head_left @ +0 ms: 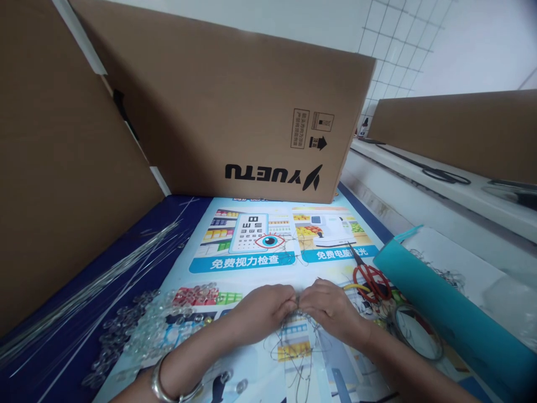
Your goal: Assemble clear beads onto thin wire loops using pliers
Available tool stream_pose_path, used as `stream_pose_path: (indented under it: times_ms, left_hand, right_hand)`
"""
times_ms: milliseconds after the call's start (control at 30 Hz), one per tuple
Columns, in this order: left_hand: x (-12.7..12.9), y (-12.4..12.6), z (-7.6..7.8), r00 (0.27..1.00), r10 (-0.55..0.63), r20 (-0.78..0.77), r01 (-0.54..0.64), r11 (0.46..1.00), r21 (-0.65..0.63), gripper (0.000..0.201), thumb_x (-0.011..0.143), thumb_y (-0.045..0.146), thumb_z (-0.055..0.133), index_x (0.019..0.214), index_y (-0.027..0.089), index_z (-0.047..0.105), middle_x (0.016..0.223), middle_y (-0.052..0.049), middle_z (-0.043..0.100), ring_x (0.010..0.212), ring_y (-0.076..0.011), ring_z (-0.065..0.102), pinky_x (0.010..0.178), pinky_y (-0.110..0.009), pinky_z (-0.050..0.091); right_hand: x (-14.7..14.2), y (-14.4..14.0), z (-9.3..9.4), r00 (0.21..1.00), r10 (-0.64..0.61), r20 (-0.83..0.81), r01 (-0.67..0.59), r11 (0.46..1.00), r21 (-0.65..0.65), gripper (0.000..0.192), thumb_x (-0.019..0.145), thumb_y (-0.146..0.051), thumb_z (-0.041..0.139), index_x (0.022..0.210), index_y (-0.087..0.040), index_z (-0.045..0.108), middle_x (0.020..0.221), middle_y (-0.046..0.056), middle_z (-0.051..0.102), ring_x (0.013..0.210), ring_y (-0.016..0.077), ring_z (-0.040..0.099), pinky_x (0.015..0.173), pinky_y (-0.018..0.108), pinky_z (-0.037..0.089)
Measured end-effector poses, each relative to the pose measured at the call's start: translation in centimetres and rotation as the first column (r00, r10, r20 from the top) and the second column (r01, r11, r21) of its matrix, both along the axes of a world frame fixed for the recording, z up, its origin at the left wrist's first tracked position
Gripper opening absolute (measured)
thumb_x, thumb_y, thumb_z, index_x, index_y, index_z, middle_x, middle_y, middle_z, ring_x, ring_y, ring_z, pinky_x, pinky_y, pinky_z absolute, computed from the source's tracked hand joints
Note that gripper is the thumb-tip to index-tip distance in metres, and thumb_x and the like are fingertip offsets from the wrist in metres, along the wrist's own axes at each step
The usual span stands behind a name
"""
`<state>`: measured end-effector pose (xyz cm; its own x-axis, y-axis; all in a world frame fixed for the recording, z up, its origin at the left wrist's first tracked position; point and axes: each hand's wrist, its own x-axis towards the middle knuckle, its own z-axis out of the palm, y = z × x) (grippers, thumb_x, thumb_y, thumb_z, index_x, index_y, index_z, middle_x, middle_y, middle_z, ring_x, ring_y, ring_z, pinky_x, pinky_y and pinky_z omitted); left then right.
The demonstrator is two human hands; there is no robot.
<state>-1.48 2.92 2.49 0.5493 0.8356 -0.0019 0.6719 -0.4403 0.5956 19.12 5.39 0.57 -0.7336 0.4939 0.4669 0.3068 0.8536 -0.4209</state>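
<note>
My left hand (265, 311), with a silver bangle (161, 386) at its wrist, is closed in a pinch near the middle of the printed sheet. Right beside it my right hand (334, 309) is closed too, the fingertips of both almost touching. Thin bent wire (298, 358) runs from between the fingers and spreads in loops below them. Small clear beads seem to sit on it just under the fingertips. Loose clear beads (146, 327) lie heaped to the left. Red-handled scissors (371, 284) rest beyond my right hand, beside a roll of clear tape (417, 332).
Long straight wires (100, 294) stretch across the dark blue surface at left. A teal-sided box (453, 316) with tangled wire pieces stands at right. Cardboard boxes (235, 106) wall off the back and left. More fine wire (289, 249) lies on the sheet ahead.
</note>
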Motion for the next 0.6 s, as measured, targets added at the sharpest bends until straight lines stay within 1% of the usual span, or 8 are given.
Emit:
stream_pose_path:
  times_ms: [167, 300, 500, 600]
  left_hand:
    - [0.24, -0.18, 0.46, 0.999, -0.003, -0.044, 0.004, 1.000, 0.017, 0.021, 0.089, 0.026, 0.037, 0.078, 0.019, 0.053, 0.076, -0.001, 0.060, 0.067, -0.0151, 0.053, 0.059, -0.023, 0.033]
    - [0.60, -0.36, 0.59, 0.995, 0.023, -0.095, -0.017, 0.998, 0.065, 0.020, 0.087, 0.025, 0.038, 0.075, 0.019, 0.053, 0.073, 0.000, 0.061, 0.065, -0.0152, 0.052, 0.056, -0.023, 0.030]
    - [0.84, -0.48, 0.46, 0.986, 0.057, -0.158, -0.038, 0.992, 0.122, 0.019, 0.084, 0.022, 0.040, 0.072, 0.019, 0.054, 0.071, -0.001, 0.061, 0.062, -0.0155, 0.052, 0.053, -0.024, 0.026]
    - [0.80, -0.50, 0.35, 0.987, 0.064, -0.149, -0.045, 0.991, 0.127, 0.018, 0.083, 0.022, 0.041, 0.073, 0.020, 0.055, 0.072, 0.000, 0.061, 0.062, -0.0153, 0.052, 0.053, -0.024, 0.027]
  right_hand:
    - [-0.01, 0.04, -0.42, 0.999, -0.022, -0.025, 0.021, 0.999, -0.024, 0.014, 0.089, -0.017, 0.048, 0.081, -0.020, 0.060, 0.080, 0.001, 0.067, 0.074, 0.0141, 0.057, 0.074, 0.031, 0.041]
    - [-0.03, 0.07, -0.60, 0.996, -0.090, -0.017, 0.089, 0.992, -0.087, 0.011, 0.084, -0.015, 0.054, 0.079, -0.021, 0.062, 0.077, 0.000, 0.066, 0.074, 0.0150, 0.056, 0.073, 0.031, 0.041]
    - [-0.04, -0.08, -0.41, 0.988, -0.155, -0.001, 0.153, 0.979, -0.133, 0.014, 0.079, -0.009, 0.055, 0.073, -0.021, 0.061, 0.075, 0.000, 0.063, 0.075, 0.0151, 0.054, 0.074, 0.030, 0.040]
    - [-0.03, -0.17, -0.26, 0.986, -0.165, 0.001, 0.164, 0.976, -0.143, 0.015, 0.078, -0.008, 0.055, 0.072, -0.020, 0.060, 0.075, 0.000, 0.061, 0.076, 0.0151, 0.053, 0.073, 0.030, 0.040]
